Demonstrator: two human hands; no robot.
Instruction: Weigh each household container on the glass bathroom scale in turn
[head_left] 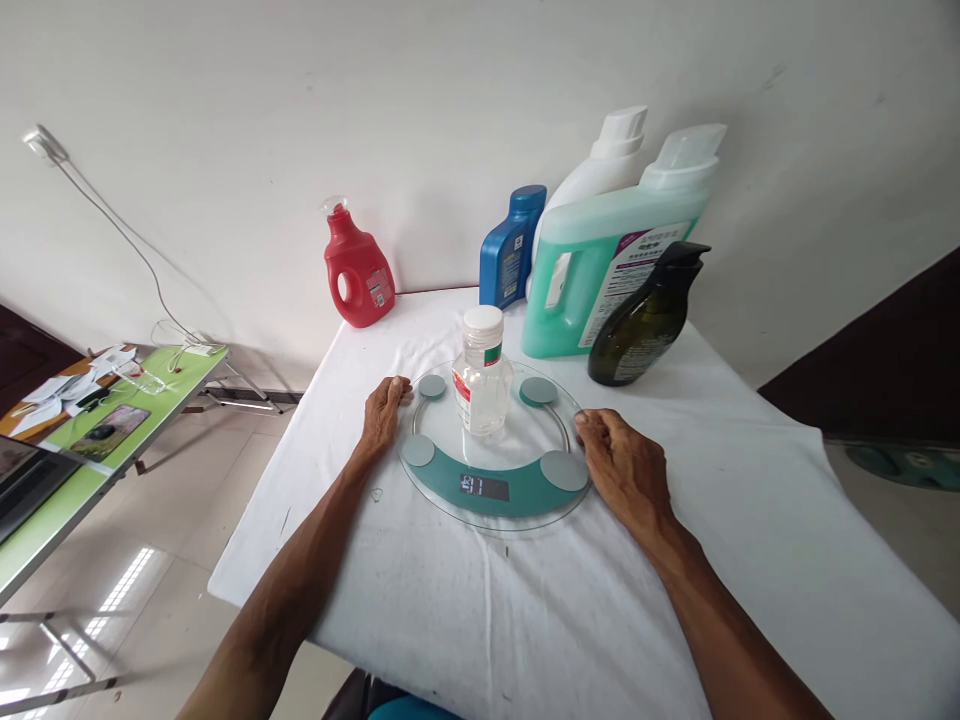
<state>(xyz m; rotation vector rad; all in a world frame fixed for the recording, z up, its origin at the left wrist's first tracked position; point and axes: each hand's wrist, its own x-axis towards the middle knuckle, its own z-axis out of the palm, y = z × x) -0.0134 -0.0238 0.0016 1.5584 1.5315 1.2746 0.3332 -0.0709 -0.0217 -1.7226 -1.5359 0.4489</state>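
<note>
Glass bathroom scale (495,490), round w/ teal band and small display, lies on the white-clothed table (750,560) about mid-way, nearer the front edge than the wall. Clear plastic bottle (482,375) w/ white cap stands upright on the scale, roughly centre, between the two rear grey pads. Left hand (384,412) rests palm-down at the scale's left rim, fingers together and slightly curled, tips touching the rim near the back-left pad; holds nothing. Right hand (626,468) sits at the right rim, fingers loosely curled, tips against the glass edge by the front-right pad; also holds nothing. Along the table's back edge by the wall: red detergent jug (358,270) at the left corner, blue bottle (511,250), white jug (600,165), big green detergent jug (607,265), and a dark pump bottle (649,320) in front of it. Green side table (150,395) w/ papers stands well apart, off to the left.
</note>
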